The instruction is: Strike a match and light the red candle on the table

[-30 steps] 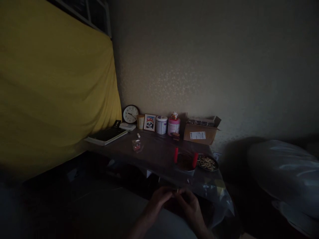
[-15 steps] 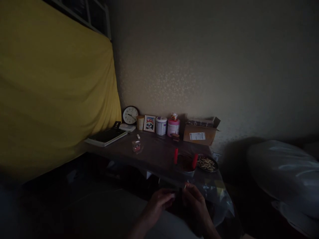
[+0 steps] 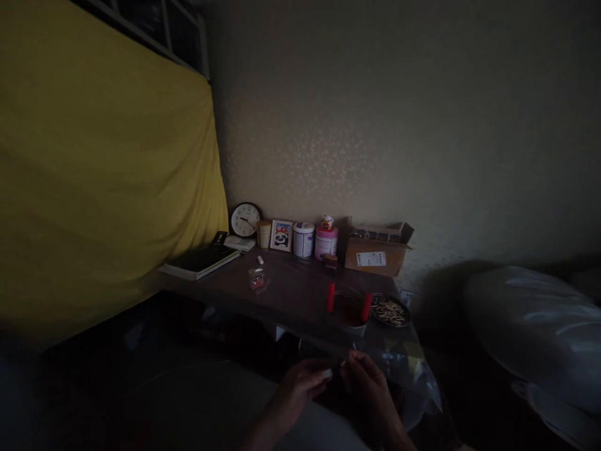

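Observation:
My left hand (image 3: 300, 385) is closed on a small dark object that looks like a matchbox; the dim light hides most of it. Just beside it, my right hand (image 3: 369, 376) pinches a thin matchstick (image 3: 344, 362), barely visible at the fingertips. Both hands are close together in front of the table edge. Beyond them, two red candles (image 3: 331, 297) stand upright at a round tin (image 3: 352, 322). A dark round dish of loose matchsticks (image 3: 389, 311) sits to the right of the tin.
Along the wall stand a clock (image 3: 245, 220), a cup (image 3: 264, 235), a framed panda picture (image 3: 282, 236), a white canister (image 3: 303, 241), a pink canister (image 3: 326, 244) and a cardboard box (image 3: 375, 260). A book (image 3: 201, 262) and a small clear packet (image 3: 257, 280) lie leftward. Clear plastic (image 3: 417, 369) hangs at the right corner.
My right hand has come closer to my left, and the pale matchstick that stuck up from its fingers now points lower, toward the dark object. The table things have not moved.

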Motion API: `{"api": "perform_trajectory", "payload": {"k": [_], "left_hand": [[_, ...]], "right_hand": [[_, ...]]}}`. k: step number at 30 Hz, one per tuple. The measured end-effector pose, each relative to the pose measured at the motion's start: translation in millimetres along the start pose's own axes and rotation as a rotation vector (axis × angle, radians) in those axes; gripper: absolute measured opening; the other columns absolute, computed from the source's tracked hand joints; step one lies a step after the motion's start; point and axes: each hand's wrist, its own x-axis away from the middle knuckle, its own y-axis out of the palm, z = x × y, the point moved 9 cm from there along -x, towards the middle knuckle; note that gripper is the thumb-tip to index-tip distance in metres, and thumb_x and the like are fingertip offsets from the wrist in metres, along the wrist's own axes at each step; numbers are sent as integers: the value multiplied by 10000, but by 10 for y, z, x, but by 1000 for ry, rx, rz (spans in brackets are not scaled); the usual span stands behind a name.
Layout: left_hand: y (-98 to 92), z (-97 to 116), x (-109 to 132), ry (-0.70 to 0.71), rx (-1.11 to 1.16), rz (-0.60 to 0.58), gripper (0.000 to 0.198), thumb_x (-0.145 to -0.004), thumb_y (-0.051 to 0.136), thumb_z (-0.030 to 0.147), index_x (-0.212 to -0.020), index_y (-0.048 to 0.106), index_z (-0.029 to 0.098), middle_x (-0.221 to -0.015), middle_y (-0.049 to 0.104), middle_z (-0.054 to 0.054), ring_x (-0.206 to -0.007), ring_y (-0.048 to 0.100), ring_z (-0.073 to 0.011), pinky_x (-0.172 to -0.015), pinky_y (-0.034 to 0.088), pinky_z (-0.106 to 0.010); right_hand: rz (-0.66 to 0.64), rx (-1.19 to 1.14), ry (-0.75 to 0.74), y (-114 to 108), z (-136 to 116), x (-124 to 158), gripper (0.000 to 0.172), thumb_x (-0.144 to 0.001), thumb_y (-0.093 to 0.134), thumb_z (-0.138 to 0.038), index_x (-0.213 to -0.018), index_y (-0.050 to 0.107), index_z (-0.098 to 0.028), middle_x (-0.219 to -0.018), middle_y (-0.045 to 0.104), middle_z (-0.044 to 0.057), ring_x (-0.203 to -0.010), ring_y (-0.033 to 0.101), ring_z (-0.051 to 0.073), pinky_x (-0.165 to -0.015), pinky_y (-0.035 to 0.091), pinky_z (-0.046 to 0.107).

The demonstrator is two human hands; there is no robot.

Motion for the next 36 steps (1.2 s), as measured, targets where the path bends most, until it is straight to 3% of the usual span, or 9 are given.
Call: {"api": "perform_trajectory", "payload": {"k": [10,17,22,26,31,34,36], "left_hand": [[-113,-61,-4,-30,57,61,173,-712,675,266,-855,678,169,-891,686,-61,-887,614,-184,-788,437,-279],[-112,-50,-3,-76,135,63,171,-704,690,235,-857,685,160,-896,698,-66,-892,621,-175,-810,439,-277],[-16,92,38,-84,167,63,159,-675,717,215,-815,684,148,-844,706,-63,-865,635,-176,-829,441,-282],[128,296,106,-49,157,45,220,-692,701,252,-885,671,152,-939,695,-80,-924,620,-191,-864,436,-296],[298,472,165,30,137,16,255,-688,695,285,-919,657,182,-998,674,-68,-961,601,-211,-854,444,-316],[338,508,180,58,104,47,242,-658,715,306,-859,669,179,-904,685,-56,-887,615,-205,-799,455,-307],[344,537,190,87,85,69,248,-654,715,314,-856,670,177,-904,685,-56,-887,614,-211,-802,453,-314]], "right_hand": [[22,76,-45,-64,-75,45,234,-709,676,-414,-732,601,-194,-653,618,-22,-561,550,121,-515,404,208],[160,170,-94,-172,-270,112,285,-647,709,-433,-700,591,-179,-598,595,-23,-528,527,122,-511,412,222],[242,259,-238,-211,-494,149,302,-636,710,-439,-711,594,-170,-649,609,-8,-601,552,144,-555,426,229],[239,390,-399,-18,-755,273,243,-730,641,-418,-769,590,-184,-712,631,9,-671,567,161,-621,441,243],[272,645,-615,341,-1057,632,121,-781,593,-336,-837,620,-233,-866,675,41,-823,600,212,-752,454,298],[175,823,-792,551,-1090,780,104,-803,557,-245,-861,641,-264,-934,680,46,-890,607,217,-796,451,311],[70,953,-824,601,-989,732,156,-816,521,-223,-879,656,-268,-924,685,54,-874,613,214,-786,455,314]]}}
